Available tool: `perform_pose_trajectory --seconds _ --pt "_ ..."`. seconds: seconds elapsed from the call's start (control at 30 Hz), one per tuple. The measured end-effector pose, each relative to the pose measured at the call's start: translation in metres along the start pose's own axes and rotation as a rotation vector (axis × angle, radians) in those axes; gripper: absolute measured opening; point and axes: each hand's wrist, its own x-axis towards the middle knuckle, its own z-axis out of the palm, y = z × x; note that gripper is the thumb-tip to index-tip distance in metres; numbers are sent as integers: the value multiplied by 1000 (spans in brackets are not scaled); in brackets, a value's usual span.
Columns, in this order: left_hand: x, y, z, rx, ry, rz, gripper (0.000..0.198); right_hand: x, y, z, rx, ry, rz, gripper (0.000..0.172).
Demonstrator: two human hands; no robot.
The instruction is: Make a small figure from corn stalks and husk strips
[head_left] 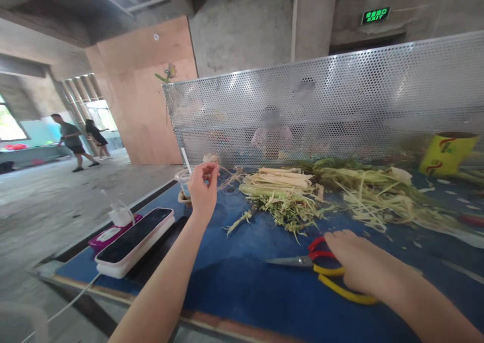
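Observation:
My left hand is raised above the left part of the blue table, thumb and fingertips pinched together; whatever is between them is too small to make out. Just beside it stands a clear plastic cup with a white straw. My right hand is closed over the handles of a pair of scissors with red and yellow grips, its fingertips partly hidden. The blades lie low over the tabletop, pointing left. Beyond the hands is a pile of pale stalks with leafy green sprigs in front.
A phone in a pale case and a purple box with a white plug and cable occupy the table's left side. Loose husk-like leaves and a yellow roll lie right. A perforated metal screen borders the back; people stand beyond.

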Motion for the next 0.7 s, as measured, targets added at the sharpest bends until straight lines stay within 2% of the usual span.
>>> perform_pose_trajectory --seconds 0.07,0.13,0.3,0.4,0.5,0.6,0.7 --pt "1 -3 3 -91 5 -40 10 -1 -4 -3 -9 4 -49 49" --pt "2 -6 4 -107 -44 -55 11 -1 -7 -4 -3 16 -76 50" --pt "5 -10 0 -129 -105 -97 12 3 -15 -4 22 16 -96 38" --pt "6 -11 -3 -121 -78 -109 11 3 -15 0 76 87 -208 33" --pt "5 -11 -3 -116 -49 -106 13 2 -13 6 312 119 -336 24" --pt "4 -9 -2 -126 -98 -101 14 3 -19 7 688 22 -385 17" --pt "2 -5 -2 -153 -142 -99 15 16 -36 -3 1143 -88 -390 9"
